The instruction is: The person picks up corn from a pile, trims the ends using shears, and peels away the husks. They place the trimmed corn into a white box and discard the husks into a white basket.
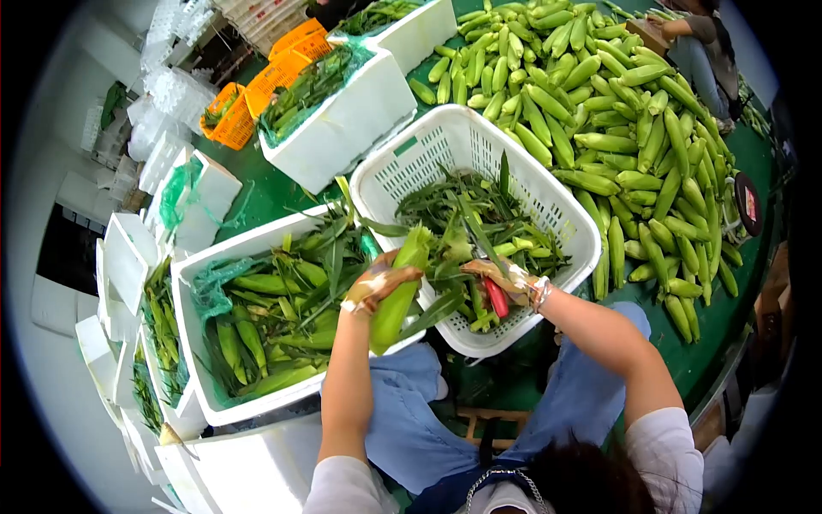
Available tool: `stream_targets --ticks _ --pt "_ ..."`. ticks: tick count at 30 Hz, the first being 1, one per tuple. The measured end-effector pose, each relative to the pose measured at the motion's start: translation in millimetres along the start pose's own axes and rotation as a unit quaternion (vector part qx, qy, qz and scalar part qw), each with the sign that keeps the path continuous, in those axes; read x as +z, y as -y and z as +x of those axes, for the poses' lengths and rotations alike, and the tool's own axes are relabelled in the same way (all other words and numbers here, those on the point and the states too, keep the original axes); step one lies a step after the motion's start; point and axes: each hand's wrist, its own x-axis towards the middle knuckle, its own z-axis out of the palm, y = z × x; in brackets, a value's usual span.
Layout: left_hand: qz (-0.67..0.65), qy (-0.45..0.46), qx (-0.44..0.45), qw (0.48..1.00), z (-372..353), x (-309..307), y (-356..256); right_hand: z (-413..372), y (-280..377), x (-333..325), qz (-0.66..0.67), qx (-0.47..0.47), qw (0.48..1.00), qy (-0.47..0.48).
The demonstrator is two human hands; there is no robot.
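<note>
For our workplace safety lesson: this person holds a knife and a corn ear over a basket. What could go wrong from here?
The right hand holds a red-handled knife close to the left hand gripping the corn ear; a slip might cut it. Leaf trimmings piled in the white basket crowd the knife and could hide its blade.

The basket point(398, 171) was white latticed plastic. The box point(257, 404) looked like matt white foam; the corn cob point(394, 308) had smooth husk.
</note>
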Motion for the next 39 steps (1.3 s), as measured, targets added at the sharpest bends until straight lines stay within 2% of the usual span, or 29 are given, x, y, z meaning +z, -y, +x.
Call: stream_targets --ticks 1,2,3,5,6,7,8,9,10,11,12,14,16,17,18,20,21,22,23,24,26,29,30,32,34,35,36,38,39 --pt "-0.050 0.067 0.054 0.995 2 -9 5 -3 7 5 0.007 0.033 0.999 -0.011" --pt "-0.098 0.134 0.104 0.981 2 -19 12 -8 18 8 -0.018 0.080 0.996 0.029" --pt "-0.077 0.128 0.077 0.986 -3 -22 14 -6 17 7 -0.033 0.077 0.992 0.096" --pt "-0.225 0.202 0.049 0.952 -24 4 -7 -6 2 -2 -0.090 0.070 0.971 0.209" --pt "-0.282 0.222 0.032 0.933 -25 10 -4 -12 1 2 -0.113 -0.049 0.957 0.262" --pt "-0.283 0.223 0.024 0.932 -24 15 1 -19 2 4 -0.093 -0.008 0.958 0.273" --pt "-0.304 0.279 0.019 0.911 -22 20 6 -23 6 6 -0.073 0.033 0.956 0.283" --pt "-0.326 0.332 0.011 0.885 -23 25 11 -21 13 7 -0.088 0.027 0.946 0.310" --pt "-0.317 0.326 -0.014 0.890 -29 32 14 -21 14 7 -0.102 0.023 0.936 0.337" --pt "-0.350 0.330 -0.059 0.875 -30 35 20 -22 1 8 0.035 0.005 0.952 0.303" --pt "-0.378 0.335 -0.102 0.857 -29 36 23 -33 30 18 0.089 0.046 0.944 0.315" --pt "-0.336 0.330 -0.114 0.875 -25 42 29 -31 51 21 -0.079 -0.031 0.981 0.173" --pt "-0.289 0.327 -0.128 0.891 -23 48 34 -22 68 16 0.074 -0.028 0.996 0.031" --pt "-0.274 0.305 -0.102 0.906 -22 50 37 -15 68 6 0.119 -0.055 0.991 0.022" --pt "-0.256 0.286 -0.073 0.920 -18 50 40 -13 71 -2 0.008 -0.058 0.998 -0.015" --pt "-0.264 0.154 -0.050 0.951 2 43 47 -14 50 -11 -0.171 -0.054 0.984 -0.020" --pt "-0.288 0.143 0.000 0.947 13 46 43 -19 39 -8 -0.274 -0.071 0.958 -0.042" --pt "-0.346 0.066 0.058 0.934 14 65 33 -24 28 -2 -0.372 -0.077 0.923 -0.063" --pt "-0.408 0.142 0.079 0.898 24 73 29 -40 26 9 -0.298 -0.076 0.949 -0.066" --pt "-0.402 0.150 0.117 0.896 26 86 21 -54 27 17 -0.222 -0.076 0.970 -0.063" --pt "-0.416 0.110 0.097 0.897 22 109 11 -62 26 10 -0.224 -0.044 0.970 -0.084" --pt "-0.440 0.126 0.069 0.886 30 127 9 -64 11 -14 -0.212 -0.180 0.952 -0.128" --pt "-0.447 0.142 0.047 0.882 31 133 8 -80 21 -19 -0.294 -0.097 0.935 -0.174" --pt "-0.473 0.140 0.013 0.870 31 144 6 -80 14 -30 -0.202 -0.161 0.947 -0.190" --pt "-0.457 0.093 0.026 0.884 29 154 3 -91 27 -30 -0.168 -0.152 0.962 -0.155" --pt "-0.489 0.099 0.022 0.866 27 160 -1 -90 26 -34 -0.199 -0.083 0.968 -0.126" --pt "-0.488 0.098 0.025 0.867 27 164 -2 -89 15 -38 -0.190 -0.115 0.971 -0.092" --pt "-0.492 0.111 0.037 0.863 25 167 0 -109 18 -25 -0.244 -0.127 0.951 -0.139" --pt "-0.494 0.098 0.028 0.863 19 172 -3 -101 3 -35 -0.224 -0.091 0.965 -0.102"
